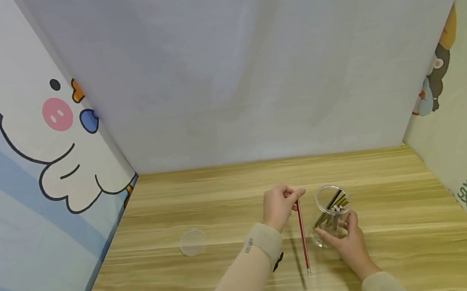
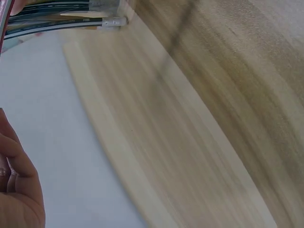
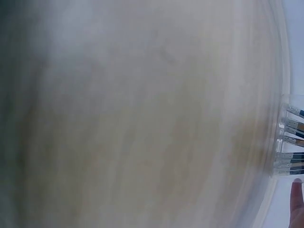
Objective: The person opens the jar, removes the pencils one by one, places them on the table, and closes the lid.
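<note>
My left hand [image 1: 278, 206] pinches the upper end of a red pencil [image 1: 303, 238], which hangs with its metal-banded eraser end downward. To the right of it, my right hand [image 1: 350, 245] grips a clear jar [image 1: 319, 239], thumb on one side and fingers on the other. Several dark pencils [image 1: 338, 200] lean inside the uncovered jar. In the left wrist view, pencils [image 2: 66, 22] show at the upper left, near a sliver of the red pencil [image 2: 4, 21]. At the right edge of the right wrist view, pencil ends [image 3: 294, 128] sit above a fingertip [image 3: 297, 190].
A round translucent lid [image 1: 193, 242] lies on the wood-grain table [image 1: 167, 287], left of both hands. A pale wall [image 1: 232, 93] rises behind the table. Cartoon-printed panels [image 1: 15, 93] stand at either side.
</note>
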The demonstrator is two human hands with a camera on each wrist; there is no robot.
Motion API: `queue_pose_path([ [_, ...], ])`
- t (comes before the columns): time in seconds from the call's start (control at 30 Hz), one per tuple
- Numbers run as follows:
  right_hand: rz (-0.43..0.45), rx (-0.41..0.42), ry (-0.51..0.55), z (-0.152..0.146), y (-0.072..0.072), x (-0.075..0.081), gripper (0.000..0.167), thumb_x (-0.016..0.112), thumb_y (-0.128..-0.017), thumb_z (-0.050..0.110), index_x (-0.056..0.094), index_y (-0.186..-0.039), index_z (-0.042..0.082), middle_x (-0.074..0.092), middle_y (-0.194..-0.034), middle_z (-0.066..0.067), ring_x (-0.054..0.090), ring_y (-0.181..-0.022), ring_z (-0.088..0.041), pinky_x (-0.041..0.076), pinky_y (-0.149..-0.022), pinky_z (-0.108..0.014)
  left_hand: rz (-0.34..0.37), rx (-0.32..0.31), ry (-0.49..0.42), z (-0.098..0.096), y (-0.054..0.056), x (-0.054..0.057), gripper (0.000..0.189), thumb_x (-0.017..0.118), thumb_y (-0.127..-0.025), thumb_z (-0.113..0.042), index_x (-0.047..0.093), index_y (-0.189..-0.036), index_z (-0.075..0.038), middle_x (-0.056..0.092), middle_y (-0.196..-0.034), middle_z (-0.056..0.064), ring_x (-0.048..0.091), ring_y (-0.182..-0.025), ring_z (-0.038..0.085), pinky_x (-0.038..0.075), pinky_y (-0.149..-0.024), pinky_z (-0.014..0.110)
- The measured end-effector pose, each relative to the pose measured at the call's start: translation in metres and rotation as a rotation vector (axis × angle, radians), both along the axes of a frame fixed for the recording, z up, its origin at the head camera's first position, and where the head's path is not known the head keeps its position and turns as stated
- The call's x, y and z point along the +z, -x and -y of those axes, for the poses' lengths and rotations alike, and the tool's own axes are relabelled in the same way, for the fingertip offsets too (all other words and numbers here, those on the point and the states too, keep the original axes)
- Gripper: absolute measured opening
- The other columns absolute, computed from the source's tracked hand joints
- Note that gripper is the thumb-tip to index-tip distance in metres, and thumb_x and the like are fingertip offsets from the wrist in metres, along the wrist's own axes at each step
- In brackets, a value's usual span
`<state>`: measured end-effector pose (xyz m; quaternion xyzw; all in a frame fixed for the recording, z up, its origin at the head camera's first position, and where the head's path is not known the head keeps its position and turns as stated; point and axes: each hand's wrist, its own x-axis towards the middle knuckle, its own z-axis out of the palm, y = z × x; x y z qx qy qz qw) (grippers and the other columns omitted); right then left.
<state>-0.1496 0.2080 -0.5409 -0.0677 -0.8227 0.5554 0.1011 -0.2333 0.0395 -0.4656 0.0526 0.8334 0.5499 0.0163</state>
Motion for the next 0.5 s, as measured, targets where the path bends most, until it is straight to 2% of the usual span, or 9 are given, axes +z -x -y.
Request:
queue_pose_path([
  [0.07,0.006,0.003,0.003,0.000,-0.001,0.000,0.079,0.080,-0.082,0.016,0.028,-0.141,0.005,0.051,-0.136,-0.029,0.047,-0.125,-0.051,0.043,-0.098,-0.065,0.010,-0.004,0.006,-0.001,0.000,-0.004,0.027,0.074,-0.089,-0.035,0.073,-0.084,-0.009,0.065,-0.066,-0.003,0.069,-0.060,0.022,0.048,-0.046,0.022],
  [0.27,0.010,0.006,0.009,0.000,-0.001,0.000,0.080,0.080,-0.082,0.015,0.027,-0.142,0.005,0.050,-0.137,-0.029,0.046,-0.126,-0.052,0.042,-0.099,-0.066,0.040,-0.006,0.028,-0.001,0.001,-0.014,0.028,0.073,-0.089,-0.035,0.072,-0.082,-0.008,0.068,-0.073,0.000,0.064,-0.056,0.011,0.050,-0.048,0.022],
  [0.5,0.012,0.014,0.010,-0.001,0.000,-0.001,0.081,0.080,-0.082,0.016,0.027,-0.141,0.004,0.049,-0.137,-0.028,0.045,-0.126,-0.052,0.039,-0.100,-0.068,0.080,0.013,0.065,0.001,0.004,-0.026,0.026,0.075,-0.088,-0.029,0.071,-0.081,-0.004,0.069,-0.074,0.002,0.069,-0.059,0.019,0.048,-0.047,0.020],
])
